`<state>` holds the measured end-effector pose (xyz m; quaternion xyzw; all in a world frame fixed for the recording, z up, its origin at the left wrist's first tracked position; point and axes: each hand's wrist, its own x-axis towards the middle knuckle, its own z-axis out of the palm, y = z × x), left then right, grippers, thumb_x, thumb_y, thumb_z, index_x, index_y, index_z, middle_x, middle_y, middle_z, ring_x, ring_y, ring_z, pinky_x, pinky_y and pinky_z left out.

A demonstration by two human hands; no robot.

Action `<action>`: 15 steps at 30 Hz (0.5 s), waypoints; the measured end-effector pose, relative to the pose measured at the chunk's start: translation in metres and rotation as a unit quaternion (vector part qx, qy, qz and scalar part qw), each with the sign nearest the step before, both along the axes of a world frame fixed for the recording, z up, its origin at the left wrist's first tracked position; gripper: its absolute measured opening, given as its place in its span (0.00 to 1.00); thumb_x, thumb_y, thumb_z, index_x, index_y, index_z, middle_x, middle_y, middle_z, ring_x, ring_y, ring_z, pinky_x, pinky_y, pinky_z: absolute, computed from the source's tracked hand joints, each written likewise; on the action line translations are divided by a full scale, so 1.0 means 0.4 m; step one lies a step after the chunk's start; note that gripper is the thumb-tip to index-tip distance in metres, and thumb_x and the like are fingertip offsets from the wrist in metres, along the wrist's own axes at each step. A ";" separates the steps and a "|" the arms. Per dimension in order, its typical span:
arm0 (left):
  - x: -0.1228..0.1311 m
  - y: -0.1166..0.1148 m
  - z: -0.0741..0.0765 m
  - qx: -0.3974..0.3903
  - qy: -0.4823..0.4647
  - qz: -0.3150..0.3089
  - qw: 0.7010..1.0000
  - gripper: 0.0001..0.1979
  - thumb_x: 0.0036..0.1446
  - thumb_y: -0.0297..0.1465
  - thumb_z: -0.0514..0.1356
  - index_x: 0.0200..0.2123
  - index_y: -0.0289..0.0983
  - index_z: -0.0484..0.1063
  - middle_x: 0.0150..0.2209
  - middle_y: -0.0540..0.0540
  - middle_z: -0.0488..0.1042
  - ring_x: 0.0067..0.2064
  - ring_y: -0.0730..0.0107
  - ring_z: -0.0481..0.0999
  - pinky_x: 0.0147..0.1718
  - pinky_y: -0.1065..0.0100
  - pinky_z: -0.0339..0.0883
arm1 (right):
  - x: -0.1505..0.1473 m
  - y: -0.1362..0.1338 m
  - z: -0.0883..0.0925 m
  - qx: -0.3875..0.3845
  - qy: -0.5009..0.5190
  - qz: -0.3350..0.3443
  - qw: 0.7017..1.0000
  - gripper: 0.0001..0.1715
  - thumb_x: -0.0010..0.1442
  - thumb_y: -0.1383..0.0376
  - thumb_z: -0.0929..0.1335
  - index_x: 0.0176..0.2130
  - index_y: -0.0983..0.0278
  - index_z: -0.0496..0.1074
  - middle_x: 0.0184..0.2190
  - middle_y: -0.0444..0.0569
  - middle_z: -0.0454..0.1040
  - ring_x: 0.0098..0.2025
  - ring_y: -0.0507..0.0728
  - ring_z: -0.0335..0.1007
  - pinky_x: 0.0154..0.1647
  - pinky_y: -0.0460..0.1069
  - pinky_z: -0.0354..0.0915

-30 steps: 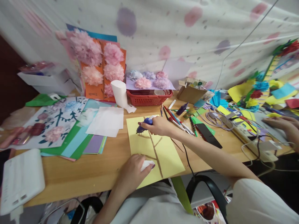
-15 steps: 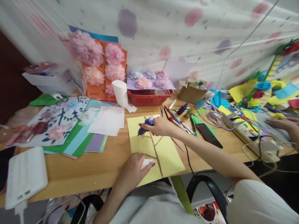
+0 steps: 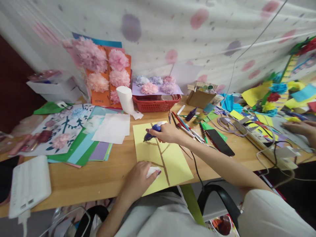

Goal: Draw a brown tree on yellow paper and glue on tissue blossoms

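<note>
My right hand (image 3: 169, 133) is closed around a blue glue gun (image 3: 154, 129), its nozzle pointing down and left over the upper left of a yellow sheet of paper (image 3: 177, 169). Whether the nozzle touches the paper I cannot tell. Brown lines like a branching stem (image 3: 163, 161) run along the sheet. My left hand (image 3: 139, 177) rests at the sheet's left edge, closed on a wad of white tissue (image 3: 152, 171). A black cord (image 3: 196, 166) runs down over the table edge to the right of the paper.
Behind the sheet stand a tissue roll (image 3: 125, 100) and a red basket (image 3: 154, 104) topped with paper flowers. Pens (image 3: 187, 128), a phone (image 3: 219, 142) and a power strip (image 3: 261, 143) lie to the right. Coloured papers (image 3: 101, 151) lie left. Another person's hand (image 3: 301, 128) is at far right.
The view has shifted slightly. My right hand and the glue gun stay at nearly the same spot over the sheet, and my left hand keeps its place.
</note>
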<state>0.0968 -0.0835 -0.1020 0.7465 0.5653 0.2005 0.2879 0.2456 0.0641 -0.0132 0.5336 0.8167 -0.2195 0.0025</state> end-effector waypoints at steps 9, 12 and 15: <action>0.002 -0.001 -0.001 0.003 -0.001 0.005 1.000 0.17 0.65 0.44 0.51 0.27 0.39 0.63 0.31 0.47 0.72 0.38 0.62 0.73 0.35 0.66 0.60 | 0.024 0.007 -0.025 0.085 -0.058 0.000 0.995 0.47 0.57 0.31 0.51 0.26 0.62 0.76 0.24 0.53 0.76 0.28 0.58 0.72 0.24 0.49 0.54; 0.002 0.000 -0.001 0.005 -0.002 0.003 1.000 0.17 0.65 0.43 0.52 0.27 0.40 0.63 0.31 0.47 0.72 0.38 0.62 0.73 0.35 0.66 0.60 | 0.026 0.008 -0.021 0.040 -0.025 0.002 0.999 0.46 0.57 0.31 0.52 0.24 0.62 0.75 0.23 0.50 0.76 0.25 0.56 0.70 0.25 0.48 0.55; 0.002 0.001 -0.001 0.007 0.001 -0.002 1.000 0.17 0.65 0.43 0.51 0.27 0.40 0.62 0.31 0.47 0.72 0.38 0.61 0.73 0.35 0.66 0.60 | 0.024 0.009 -0.022 0.065 -0.036 0.002 0.997 0.46 0.56 0.31 0.52 0.26 0.62 0.76 0.24 0.51 0.76 0.26 0.57 0.71 0.25 0.48 0.55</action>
